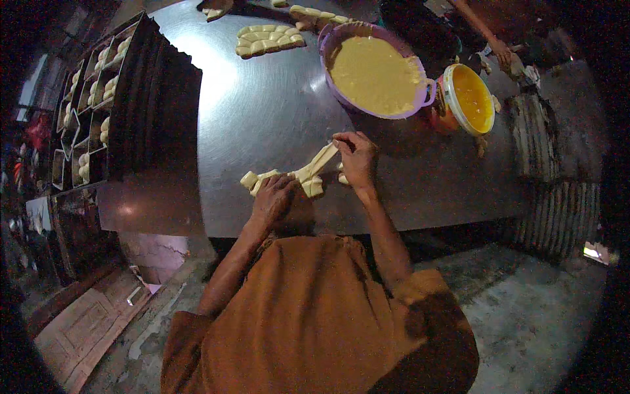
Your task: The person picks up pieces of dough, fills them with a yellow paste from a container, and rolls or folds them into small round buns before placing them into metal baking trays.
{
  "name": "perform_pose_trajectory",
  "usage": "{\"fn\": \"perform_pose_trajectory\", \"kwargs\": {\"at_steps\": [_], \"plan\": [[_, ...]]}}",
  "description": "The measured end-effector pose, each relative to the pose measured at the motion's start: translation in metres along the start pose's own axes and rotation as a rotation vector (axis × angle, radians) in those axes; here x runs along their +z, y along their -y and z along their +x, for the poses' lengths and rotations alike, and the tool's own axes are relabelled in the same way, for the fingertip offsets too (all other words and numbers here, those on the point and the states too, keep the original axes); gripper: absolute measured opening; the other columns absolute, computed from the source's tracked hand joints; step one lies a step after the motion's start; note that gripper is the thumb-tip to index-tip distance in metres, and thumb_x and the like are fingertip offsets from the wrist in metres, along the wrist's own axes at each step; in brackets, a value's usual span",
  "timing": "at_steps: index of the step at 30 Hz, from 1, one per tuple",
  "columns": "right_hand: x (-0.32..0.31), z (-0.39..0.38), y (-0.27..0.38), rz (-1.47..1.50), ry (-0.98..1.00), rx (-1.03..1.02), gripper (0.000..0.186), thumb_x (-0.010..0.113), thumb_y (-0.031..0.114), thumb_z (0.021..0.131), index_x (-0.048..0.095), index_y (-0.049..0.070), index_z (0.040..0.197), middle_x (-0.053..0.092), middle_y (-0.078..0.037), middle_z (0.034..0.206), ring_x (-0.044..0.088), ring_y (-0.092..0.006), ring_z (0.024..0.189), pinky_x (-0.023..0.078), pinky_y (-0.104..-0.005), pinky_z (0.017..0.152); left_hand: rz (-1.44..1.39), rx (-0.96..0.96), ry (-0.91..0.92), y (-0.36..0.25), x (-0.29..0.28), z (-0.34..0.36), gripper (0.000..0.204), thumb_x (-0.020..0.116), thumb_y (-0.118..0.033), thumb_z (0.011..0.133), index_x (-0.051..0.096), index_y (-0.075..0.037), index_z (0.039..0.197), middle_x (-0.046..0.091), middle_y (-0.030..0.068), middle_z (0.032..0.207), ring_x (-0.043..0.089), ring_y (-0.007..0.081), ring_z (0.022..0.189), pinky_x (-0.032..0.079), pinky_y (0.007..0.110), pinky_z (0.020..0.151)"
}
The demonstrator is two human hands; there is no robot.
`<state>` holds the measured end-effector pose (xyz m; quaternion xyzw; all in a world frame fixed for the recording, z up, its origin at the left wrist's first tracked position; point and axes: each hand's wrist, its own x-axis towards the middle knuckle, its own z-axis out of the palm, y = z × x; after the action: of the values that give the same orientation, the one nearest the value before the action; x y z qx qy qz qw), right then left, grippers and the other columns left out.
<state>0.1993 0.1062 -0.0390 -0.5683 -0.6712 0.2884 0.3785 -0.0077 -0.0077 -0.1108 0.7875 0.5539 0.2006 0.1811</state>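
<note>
A pale strip of dough (pixel 321 159) stretches between my two hands, just above the metal table (pixel 262 118). My right hand (pixel 359 161) pinches its upper end between thumb and fingers. My left hand (pixel 273 199) is closed over the strip's lower end, and its fingers partly hide the dough there. More dough pieces (pixel 313 187) lie on the table under and beside the strip. Another lump (pixel 249 179) sticks out to the left of my left hand. One small bit of dough shows beside my right wrist.
Beyond my right hand stand a purple basin (pixel 425 98) of pale yellow mixture and a tilted yellow bucket (pixel 449 92). Joined dough pieces (pixel 269 41) lie at the back. Stacked tins (pixel 141 98) with dough balls rise at left. Another person's hand (pixel 500 52) is at far right.
</note>
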Motion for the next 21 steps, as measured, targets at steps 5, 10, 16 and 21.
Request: {"fn": "perform_pose_trajectory", "kwargs": {"at_steps": [5,10,16,21], "plan": [[0.013,-0.005,0.010,-0.160,0.115,-0.130,0.025,0.071,0.010,0.082,0.069,0.002,0.105,0.064,-0.017,0.093,0.064,-0.0297,0.084,0.050,-0.0360,0.074,-0.065,-0.196,-0.042,-0.012,-0.003,0.015,0.039,0.062,-0.015,0.080,0.058,-0.007,0.118,0.059,0.0153,0.109,0.053,0.0347,0.106,0.041,0.045,0.087],[0.035,-0.023,-0.030,-0.287,0.265,-0.075,0.034,0.068,0.006,0.080,0.065,0.003,0.114,0.058,-0.019,0.108,0.059,-0.0363,0.101,0.048,-0.0397,0.086,-0.058,-0.149,-0.145,-0.018,-0.011,0.031,0.036,0.064,-0.011,0.079,0.058,-0.006,0.114,0.058,0.0140,0.108,0.052,0.0361,0.101,0.041,0.046,0.085],[0.056,-0.034,-0.051,-0.192,0.348,-0.238,0.024,0.067,-0.001,0.075,0.068,0.001,0.099,0.061,-0.016,0.093,0.062,-0.0356,0.090,0.049,-0.0419,0.080,0.008,-0.049,-0.177,-0.010,0.012,0.033,0.035,0.063,-0.015,0.080,0.058,-0.007,0.113,0.058,0.0122,0.109,0.052,0.0334,0.102,0.040,0.045,0.087],[0.027,0.009,-0.048,-0.239,0.269,-0.333,0.012,0.063,0.002,0.078,0.067,0.001,0.090,0.063,-0.014,0.089,0.063,-0.0348,0.084,0.051,-0.0420,0.075,0.118,-0.063,-0.142,-0.011,0.018,0.030,0.035,0.062,-0.018,0.079,0.059,-0.007,0.113,0.058,0.0117,0.108,0.053,0.0320,0.103,0.040,0.045,0.087]]}}
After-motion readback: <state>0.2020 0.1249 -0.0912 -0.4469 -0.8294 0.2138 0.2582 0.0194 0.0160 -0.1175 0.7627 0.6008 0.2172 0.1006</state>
